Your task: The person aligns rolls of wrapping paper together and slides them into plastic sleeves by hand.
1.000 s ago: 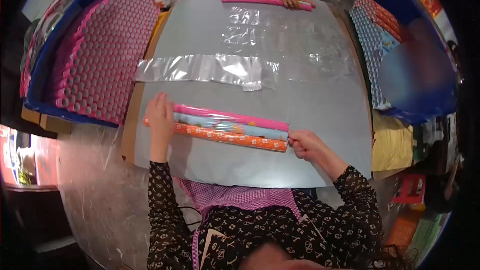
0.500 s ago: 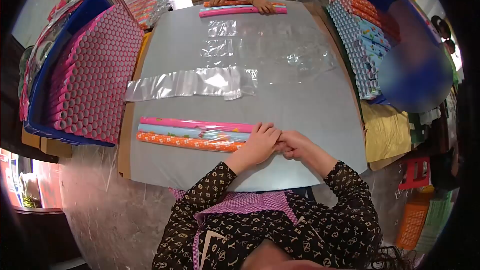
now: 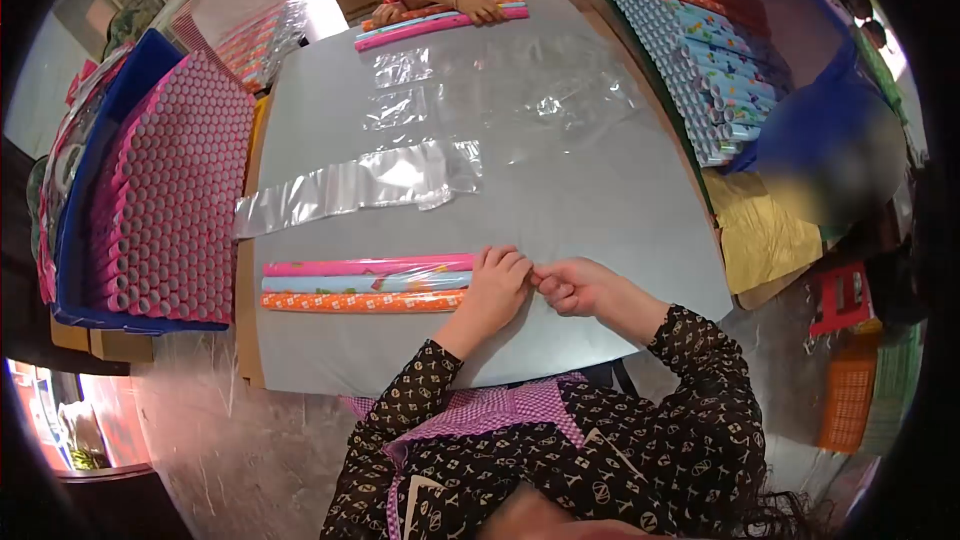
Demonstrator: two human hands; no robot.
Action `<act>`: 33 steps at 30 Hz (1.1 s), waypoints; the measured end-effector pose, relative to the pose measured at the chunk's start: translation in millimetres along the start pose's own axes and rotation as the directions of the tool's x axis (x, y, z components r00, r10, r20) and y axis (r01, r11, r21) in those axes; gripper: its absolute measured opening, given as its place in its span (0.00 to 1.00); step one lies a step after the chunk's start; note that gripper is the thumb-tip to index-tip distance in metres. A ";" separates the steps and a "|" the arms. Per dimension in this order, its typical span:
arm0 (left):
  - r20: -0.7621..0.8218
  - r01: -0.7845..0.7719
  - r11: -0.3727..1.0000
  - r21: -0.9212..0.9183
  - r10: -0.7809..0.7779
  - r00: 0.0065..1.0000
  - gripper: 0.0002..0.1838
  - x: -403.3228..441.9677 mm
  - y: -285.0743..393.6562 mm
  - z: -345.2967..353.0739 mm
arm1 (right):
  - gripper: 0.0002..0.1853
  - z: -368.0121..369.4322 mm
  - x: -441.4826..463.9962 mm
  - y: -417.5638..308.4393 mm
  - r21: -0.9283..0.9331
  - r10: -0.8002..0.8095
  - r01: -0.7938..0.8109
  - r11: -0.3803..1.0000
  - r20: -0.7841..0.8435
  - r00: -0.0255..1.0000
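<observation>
Three long paper rolls lie side by side in shiny clear plastic near the table's front edge: a pink roll [image 3: 370,266], a light blue roll [image 3: 360,284] and an orange patterned roll [image 3: 365,301]. My left hand [image 3: 497,285] is wrapped over their right ends and hides them. Beside its fingertips, my right hand [image 3: 582,287] is closed in a pinch. Whatever is between those fingers is too small to make out. Several clear plastic sleeves [image 3: 345,182] lie flat beyond the rolls.
Across the grey table [image 3: 600,210], a person's hands [image 3: 480,8] rest on similar rolls [image 3: 440,26]. A blue bin [image 3: 75,280] of pink rolls [image 3: 175,180] stands left. More rolls [image 3: 700,60] are stacked right, near gold sheets [image 3: 765,235]. A red stool [image 3: 840,298] is lower right.
My view has shifted a little. My right hand has turned and drawn slightly to the right of my left hand, which stays on the roll ends.
</observation>
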State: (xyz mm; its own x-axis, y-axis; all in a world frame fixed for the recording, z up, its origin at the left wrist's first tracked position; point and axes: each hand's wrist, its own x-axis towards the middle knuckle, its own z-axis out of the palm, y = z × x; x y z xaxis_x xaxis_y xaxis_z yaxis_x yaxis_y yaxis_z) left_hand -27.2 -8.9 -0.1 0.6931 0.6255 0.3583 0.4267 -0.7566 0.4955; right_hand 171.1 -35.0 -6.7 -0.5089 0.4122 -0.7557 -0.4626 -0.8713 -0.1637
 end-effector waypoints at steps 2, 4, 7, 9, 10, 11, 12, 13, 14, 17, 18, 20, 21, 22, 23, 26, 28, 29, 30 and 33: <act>-0.027 -0.006 1.000 -0.009 0.006 1.000 0.10 -0.4 0.2 2.0 | 0.08 4.3 -2.0 1.0 0.120 0.050 -0.052 0.991 0.018 0.999; -0.054 -0.011 1.000 -0.017 0.010 0.998 0.09 -0.5 1.1 3.7 | 0.08 0.1 0.6 4.0 0.142 0.034 -0.038 0.989 0.025 0.999; -0.058 -0.013 1.000 -0.018 0.012 0.998 0.09 -0.2 2.3 4.4 | 0.08 -1.4 1.0 9.4 0.171 0.020 -0.027 0.985 0.046 0.999; -0.032 -0.021 1.000 0.002 0.021 0.999 0.10 -0.2 2.8 5.0 | 0.09 -0.2 -0.8 12.5 0.181 0.022 -0.032 0.983 0.057 0.998; -0.032 -0.018 1.000 0.000 0.018 0.999 0.10 -0.1 3.6 4.8 | 0.10 1.6 -2.9 13.4 0.244 0.025 -0.039 0.969 0.063 0.998; -0.027 -0.016 1.000 0.015 0.016 1.000 0.10 0.1 4.7 4.4 | 0.11 3.8 -5.6 14.0 0.303 0.028 -0.047 0.952 0.069 0.997; -0.022 -0.015 0.999 0.032 0.016 1.000 0.10 0.5 4.7 4.1 | 0.11 7.1 -10.7 15.1 0.301 0.031 -0.050 0.952 0.069 0.997; -0.024 -0.011 0.999 0.034 0.011 1.000 0.10 0.5 4.0 4.1 | 0.12 10.5 -17.5 17.2 0.308 -0.013 -0.001 0.952 0.044 0.999; -0.030 -0.007 0.999 0.035 0.008 1.000 0.09 0.3 3.2 4.3 | 0.13 11.8 -22.1 19.4 0.312 -0.056 0.047 0.949 0.020 0.998; -0.061 0.003 0.999 0.049 0.000 0.998 0.07 0.8 2.0 5.0 | 0.14 2.8 -28.1 28.9 0.196 -0.337 0.310 0.930 0.121 0.934; -0.081 -0.004 0.998 0.056 0.008 0.997 0.06 0.7 2.0 5.2 | 0.14 7.5 -32.6 30.9 0.192 -0.327 0.300 0.934 0.127 0.936; -0.093 -0.004 0.999 0.044 0.008 0.996 0.06 0.2 0.9 6.4 | 0.17 18.6 -43.6 33.9 -0.617 -0.656 0.557 0.556 0.085 0.750; -0.102 -0.016 1.000 0.024 0.018 0.995 0.06 0.4 0.9 6.1 | 0.20 18.1 -37.5 40.1 -0.734 -0.767 0.630 0.256 0.242 0.594; -0.105 -0.008 1.000 0.027 0.010 0.994 0.06 -0.1 0.8 5.3 | 0.20 17.7 -33.7 39.3 -0.734 -0.762 0.629 0.256 0.247 0.599; -0.103 -0.012 0.999 0.033 0.015 0.995 0.06 -0.3 1.1 4.4 | 0.20 19.1 -30.5 37.6 -0.827 -0.792 0.530 -0.189 0.447 0.415; -0.082 0.008 0.999 0.034 -0.006 0.997 0.07 -0.9 1.6 4.4 | 0.16 18.4 -20.3 34.2 -0.770 -0.723 0.344 -0.537 0.631 0.281; -0.060 0.030 0.999 0.033 -0.028 0.998 0.09 -1.5 1.2 4.8 | 0.12 17.4 -17.7 28.5 -0.786 -0.730 0.257 -0.562 0.618 0.294; -0.062 0.026 0.999 0.029 -0.024 0.998 0.08 -1.8 1.2 5.4 | 0.09 11.8 -12.9 27.1 -0.788 -0.729 0.220 -0.576 0.616 0.298; -0.064 0.021 0.999 0.024 -0.020 0.998 0.07 -1.5 1.6 4.6 | 0.09 12.8 -13.8 26.2 -0.787 -0.729 0.221 -0.575 0.616 0.298; -0.043 0.025 0.999 0.036 -0.023 0.999 0.07 -0.7 3.9 2.0 | 0.11 13.1 -15.3 25.4 -0.842 -0.779 0.220 -0.492 0.539 0.320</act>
State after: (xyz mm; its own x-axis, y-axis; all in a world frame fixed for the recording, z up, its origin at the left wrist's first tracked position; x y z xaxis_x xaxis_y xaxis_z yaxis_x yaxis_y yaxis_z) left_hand -24.8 -12.6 0.0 0.6577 0.6504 0.3801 0.4645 -0.7473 0.4751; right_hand 157.7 -60.0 9.0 -0.1938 0.9543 0.2277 0.7273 0.2955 -0.6195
